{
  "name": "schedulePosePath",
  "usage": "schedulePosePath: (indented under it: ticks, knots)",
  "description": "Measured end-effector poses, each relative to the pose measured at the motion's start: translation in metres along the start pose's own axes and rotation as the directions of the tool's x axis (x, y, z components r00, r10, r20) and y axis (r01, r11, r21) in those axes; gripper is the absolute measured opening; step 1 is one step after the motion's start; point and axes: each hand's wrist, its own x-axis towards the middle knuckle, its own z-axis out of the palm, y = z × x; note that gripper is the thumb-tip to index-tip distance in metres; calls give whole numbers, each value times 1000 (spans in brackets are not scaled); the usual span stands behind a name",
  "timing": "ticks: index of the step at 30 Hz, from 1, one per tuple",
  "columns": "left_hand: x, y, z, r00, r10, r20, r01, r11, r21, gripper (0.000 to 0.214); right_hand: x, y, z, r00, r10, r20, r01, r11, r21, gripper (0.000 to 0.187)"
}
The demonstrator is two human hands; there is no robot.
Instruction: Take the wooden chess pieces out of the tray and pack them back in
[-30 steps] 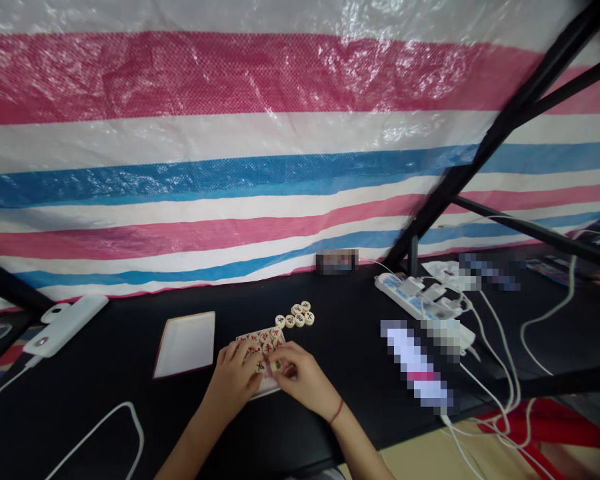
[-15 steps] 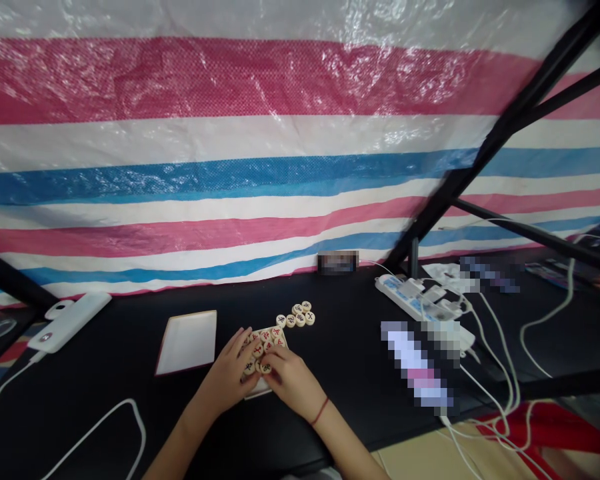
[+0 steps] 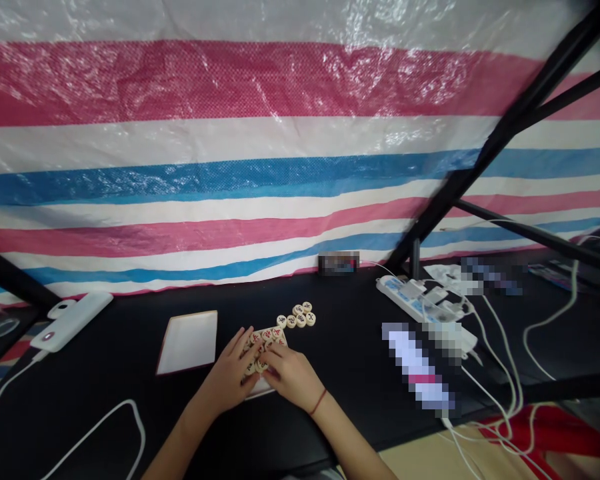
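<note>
Both of my hands rest on a small box of round cream game pieces (image 3: 267,338) marked in red and black, on a black table (image 3: 105,380). My left hand (image 3: 229,377) lies over the box's left side with its fingers spread on the pieces. My right hand (image 3: 291,373), a red string at the wrist, covers the right side, fingers curled onto the pieces. A loose cluster of several pieces (image 3: 298,315) sits just beyond the box. The box's white lid (image 3: 189,342) lies flat to the left.
A white power bank (image 3: 73,321) with a cable (image 3: 110,417) lies at the left. A power strip (image 3: 423,305) with plugs and white cables stands at the right, beside a blurred phone (image 3: 417,367). A striped tarpaulin (image 3: 230,153) hangs behind. Black frame bars (image 3: 500,133) cross at the right.
My hands slid a little forward and to the left over the box, then settled on the pieces. The loose pieces and the lid have not moved.
</note>
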Motion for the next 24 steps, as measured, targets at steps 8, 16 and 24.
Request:
schedulePosePath:
  ticks: [8, 16, 24]
  knots:
    - [1, -2, 1, 1000, 12, -1, -12, 1000, 19, 61, 1, -1, -1, 999, -23, 32, 24, 1000, -4, 15]
    - [13, 10, 4, 996, -85, 0, 85, 987, 139, 70, 21, 32, -43, 971, 167, -173, -169, 986, 4, 17]
    - [29, 23, 8, 975, -185, 119, 157, 964, 216, 72, 72, 83, -70, 888, 450, 98, -411, 869, -275, 29]
